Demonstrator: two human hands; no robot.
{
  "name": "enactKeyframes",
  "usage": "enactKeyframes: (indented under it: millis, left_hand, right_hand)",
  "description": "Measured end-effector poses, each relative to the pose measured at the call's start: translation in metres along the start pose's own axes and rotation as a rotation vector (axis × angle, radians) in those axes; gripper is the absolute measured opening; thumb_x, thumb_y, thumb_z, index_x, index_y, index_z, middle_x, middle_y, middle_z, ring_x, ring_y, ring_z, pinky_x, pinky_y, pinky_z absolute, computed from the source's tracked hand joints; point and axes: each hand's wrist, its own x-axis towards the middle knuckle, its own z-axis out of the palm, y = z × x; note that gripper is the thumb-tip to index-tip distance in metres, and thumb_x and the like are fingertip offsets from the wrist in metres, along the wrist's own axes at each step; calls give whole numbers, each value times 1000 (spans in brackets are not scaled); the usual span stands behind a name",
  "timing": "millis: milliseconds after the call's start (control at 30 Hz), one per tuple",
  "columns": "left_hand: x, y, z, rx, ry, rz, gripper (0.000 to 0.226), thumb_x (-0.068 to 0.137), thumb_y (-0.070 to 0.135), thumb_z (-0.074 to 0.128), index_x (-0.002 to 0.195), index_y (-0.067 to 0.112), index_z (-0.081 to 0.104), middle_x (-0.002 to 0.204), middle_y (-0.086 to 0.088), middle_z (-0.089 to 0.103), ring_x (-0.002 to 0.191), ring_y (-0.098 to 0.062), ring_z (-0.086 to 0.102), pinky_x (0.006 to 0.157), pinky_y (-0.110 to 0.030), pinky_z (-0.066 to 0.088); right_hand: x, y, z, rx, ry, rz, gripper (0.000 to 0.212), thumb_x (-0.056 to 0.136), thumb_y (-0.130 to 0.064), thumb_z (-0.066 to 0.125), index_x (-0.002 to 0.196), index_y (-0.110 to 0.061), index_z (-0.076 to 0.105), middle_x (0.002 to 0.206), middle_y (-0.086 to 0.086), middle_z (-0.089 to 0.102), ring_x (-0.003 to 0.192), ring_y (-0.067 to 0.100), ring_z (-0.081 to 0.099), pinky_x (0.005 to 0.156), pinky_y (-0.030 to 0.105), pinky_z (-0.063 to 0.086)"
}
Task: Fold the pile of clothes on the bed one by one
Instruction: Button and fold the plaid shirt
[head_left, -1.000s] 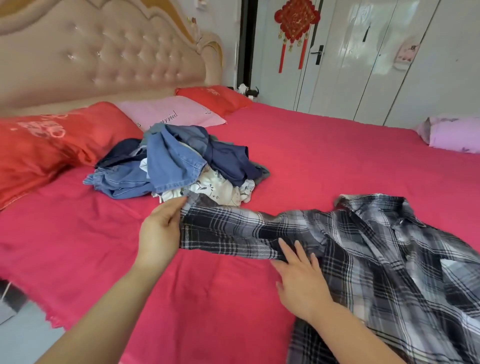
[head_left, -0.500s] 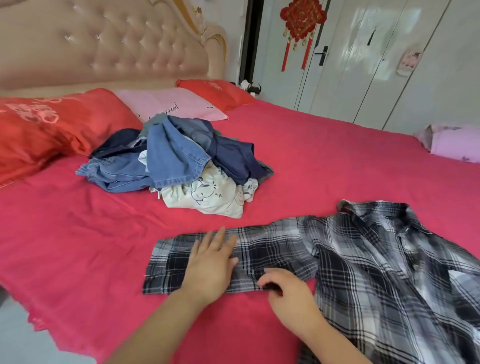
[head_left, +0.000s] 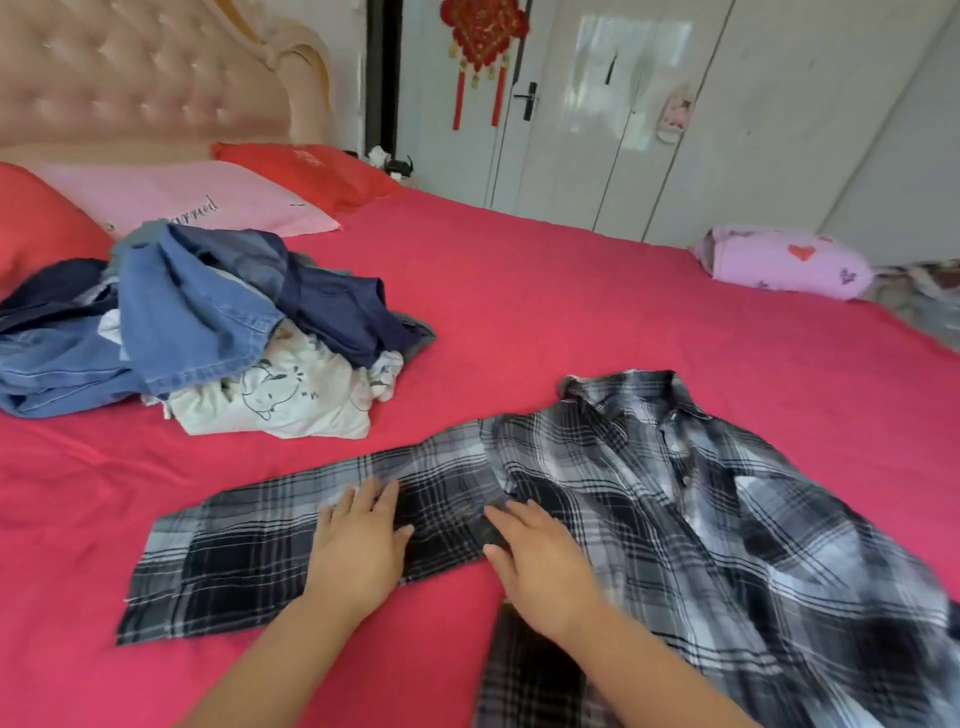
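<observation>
A black, grey and white plaid shirt (head_left: 701, 509) lies spread on the red bed (head_left: 571, 322), collar toward the far side. Its left sleeve (head_left: 234, 561) stretches flat toward the lower left. My left hand (head_left: 358, 540) rests flat on the middle of that sleeve, fingers straight. My right hand (head_left: 540, 561) lies flat where the sleeve meets the shirt body, fingers extended. A pile of clothes (head_left: 197, 322) sits behind at the left: blue denim, dark navy pieces and a white printed garment.
Red and pink pillows (head_left: 171, 202) lean against the padded headboard (head_left: 130, 78). A lilac pillow with hearts (head_left: 784, 262) sits at the bed's far right edge. White wardrobe doors (head_left: 727, 104) stand behind the bed. The bed's near edge runs along the lower left.
The sleeve, held up at its cuff a second ago, now lies flat on the bed. My left hand has moved onto its middle, and my right hand has opened flat.
</observation>
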Motion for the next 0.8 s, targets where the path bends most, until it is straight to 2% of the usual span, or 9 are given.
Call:
enactKeyframes:
  millis: [200,300,400,533,600,667,700,767,800]
  left_hand:
    - [-10,124,-1,-43,-58,282,58,99,41,30,150,22,8,158,-3,6,145,-25,6,116,-42,11]
    - [-20,187,13,-22,-138,391,59,99,42,29,150,25,4,158,-2,1,145,-26,2,117,-43,8]
    - [-27,248,37,23,-214,489,62,98,49,27,150,29,-1,158,-1,-8,145,-26,-6,118,-45,4]
    - [-26,297,74,88,-410,500,73,89,66,24,147,37,-9,155,0,-22,143,-30,-17,115,-53,-3]
    - [-26,308,89,129,-490,477,85,74,81,9,146,40,-11,154,1,-24,142,-30,-19,113,-56,-4]
    - [-26,312,97,146,-511,464,107,47,86,-9,145,43,-12,154,3,-23,142,-30,-20,112,-57,-5]
    - [-26,313,100,161,-513,460,112,41,86,-14,144,43,-13,154,3,-24,142,-29,-20,112,-57,-5]
    - [-25,313,102,188,-522,444,111,42,87,-13,144,43,-14,154,3,-25,142,-29,-21,112,-58,-6]
    - [-24,314,101,206,-520,426,104,51,88,-7,144,42,-14,154,2,-24,142,-30,-21,112,-58,-7]
  right_hand:
    - [-72,113,-53,-120,107,242,50,99,-35,35,147,-26,23,154,4,22,143,25,17,116,40,19]
    - [-119,175,-76,-155,129,422,53,98,-28,37,148,-30,18,156,4,14,145,27,8,115,46,13]
    - [-161,239,-95,-208,203,630,59,94,-23,38,147,-32,13,156,7,13,144,30,6,115,49,15]
    - [-199,306,-111,-105,198,915,78,92,-43,48,149,-30,-4,156,9,9,144,33,6,112,51,17]
    - [-212,338,-109,-19,179,1061,91,87,-48,56,148,-23,-7,153,13,15,141,35,15,110,50,24]
    - [-221,364,-104,79,137,1132,92,83,-46,62,148,-14,5,145,16,34,134,33,34,104,43,35]
    - [-223,372,-101,91,93,1116,81,84,-43,63,144,-8,21,137,16,46,127,32,44,98,37,40]
    - [-226,384,-101,37,85,1038,45,88,-35,59,122,-5,52,121,16,61,114,30,56,84,31,44]
    - [-227,388,-104,16,143,1007,34,90,-31,56,113,-6,59,116,16,64,109,30,58,81,32,44]
